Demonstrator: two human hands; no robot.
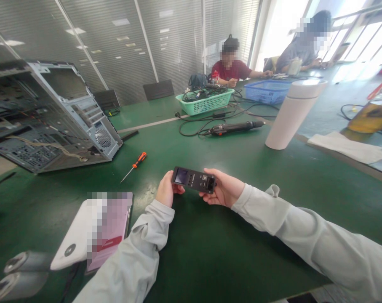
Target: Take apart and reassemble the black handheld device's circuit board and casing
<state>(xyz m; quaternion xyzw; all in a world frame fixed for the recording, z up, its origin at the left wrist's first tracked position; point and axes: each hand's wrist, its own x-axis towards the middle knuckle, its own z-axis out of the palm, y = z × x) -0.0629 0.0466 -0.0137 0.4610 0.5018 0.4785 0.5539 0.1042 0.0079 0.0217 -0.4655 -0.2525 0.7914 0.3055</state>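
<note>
A small black rectangular device (195, 180) with a little screen at its left end and ports at its right end is held above the green table. My left hand (166, 189) is closed on its left end, with the fingers partly hidden underneath. Around the right end, my right hand (223, 187) grips it between thumb and fingers. A screwdriver (137, 163) with an orange and black handle lies on the table beyond my left hand. Further back rests a black pen-shaped power tool (236, 127) with a cable.
An opened computer case (73, 118) stands at the left. A pale tumbler (293, 115) stands right, near a green basket (206, 103) of cables and a blue basket (266, 90). At front left lie a white device (78, 235) and two grey rolls (23, 273). Two people sit beyond.
</note>
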